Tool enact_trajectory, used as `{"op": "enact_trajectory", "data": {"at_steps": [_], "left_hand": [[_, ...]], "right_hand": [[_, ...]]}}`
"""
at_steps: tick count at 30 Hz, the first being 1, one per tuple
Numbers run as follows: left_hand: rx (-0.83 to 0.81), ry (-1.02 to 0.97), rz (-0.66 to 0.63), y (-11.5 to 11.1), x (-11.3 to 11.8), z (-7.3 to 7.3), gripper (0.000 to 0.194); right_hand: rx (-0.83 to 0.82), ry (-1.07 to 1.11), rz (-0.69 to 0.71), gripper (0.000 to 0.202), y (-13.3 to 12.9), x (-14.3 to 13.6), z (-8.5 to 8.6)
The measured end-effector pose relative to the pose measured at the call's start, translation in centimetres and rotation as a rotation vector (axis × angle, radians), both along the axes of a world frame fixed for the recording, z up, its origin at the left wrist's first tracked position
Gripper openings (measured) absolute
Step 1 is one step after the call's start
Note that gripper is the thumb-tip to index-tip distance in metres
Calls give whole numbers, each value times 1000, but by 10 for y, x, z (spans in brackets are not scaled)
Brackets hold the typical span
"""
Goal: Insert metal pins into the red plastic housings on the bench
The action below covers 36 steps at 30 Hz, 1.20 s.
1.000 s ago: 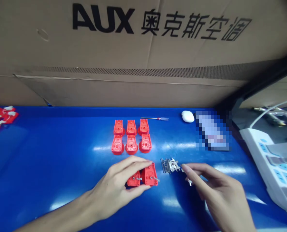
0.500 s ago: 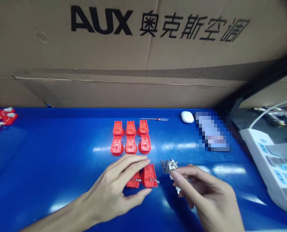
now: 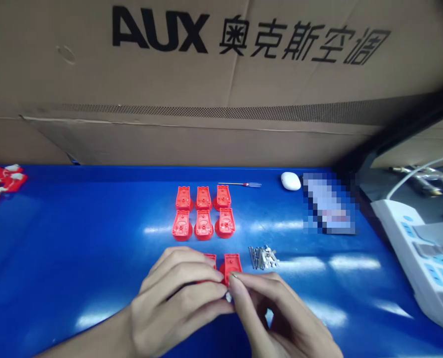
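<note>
Two red plastic housings stand near me, the right-hand one (image 3: 232, 262) partly uncovered and the left-hand one (image 3: 210, 258) mostly behind fingers. My left hand (image 3: 182, 288) is curled around the lower left side of the right-hand housing, its fingertips closed against it. Over that housing's lower end, my right hand (image 3: 271, 306) pinches a small metal piece (image 3: 235, 275) between thumb and forefinger; its shape is mostly hidden. A small white bit (image 3: 228, 297) shows between the two hands. Beyond the right hand lies a small pile of screws (image 3: 257, 257) and white pieces (image 3: 269, 257).
Several red housings (image 3: 204, 223) stand in two rows farther back, with a screwdriver (image 3: 249, 184) behind them. A white rounded case (image 3: 290, 181) and a blurred-out flat object (image 3: 329, 204) lie at back right. A power strip (image 3: 422, 258) edges the right; red-and-white parts (image 3: 1, 184) lie far left.
My right hand has moved left from the pile to the right-hand housing, carrying a small piece. My left hand's spread fingers have closed in around that housing.
</note>
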<state>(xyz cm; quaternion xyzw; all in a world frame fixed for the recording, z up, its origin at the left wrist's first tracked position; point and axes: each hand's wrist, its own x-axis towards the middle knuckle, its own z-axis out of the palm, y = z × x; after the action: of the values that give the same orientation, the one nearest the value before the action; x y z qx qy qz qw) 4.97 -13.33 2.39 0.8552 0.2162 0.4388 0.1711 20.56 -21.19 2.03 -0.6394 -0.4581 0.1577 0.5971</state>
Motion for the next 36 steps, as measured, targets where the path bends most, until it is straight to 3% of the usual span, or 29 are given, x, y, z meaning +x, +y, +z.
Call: {"op": "enact_trajectory", "data": {"at_steps": [9, 19, 23, 27, 32, 36], "left_hand": [[11, 1, -34, -1, -1, -2, 7], [19, 24, 20, -1, -2, 3, 8], [-17, -2, 22, -1, -2, 0, 9], [-13, -30, 29, -1, 0, -1, 13], [-19, -47, 13, 0, 1, -1, 16], [-20, -41, 30, 0, 2, -3, 17]], "right_hand": [[-31, 128, -30, 4, -7, -8, -11], [-24, 207, -28, 7, -2, 6, -1], [-76, 167, -57, 7, -7, 24, 0], [-217, 141, -58, 24, -10, 54, 1], [-408, 260, -187, 49, -7, 87, 0], [-513, 128, -104, 49, -6, 111, -13]]}}
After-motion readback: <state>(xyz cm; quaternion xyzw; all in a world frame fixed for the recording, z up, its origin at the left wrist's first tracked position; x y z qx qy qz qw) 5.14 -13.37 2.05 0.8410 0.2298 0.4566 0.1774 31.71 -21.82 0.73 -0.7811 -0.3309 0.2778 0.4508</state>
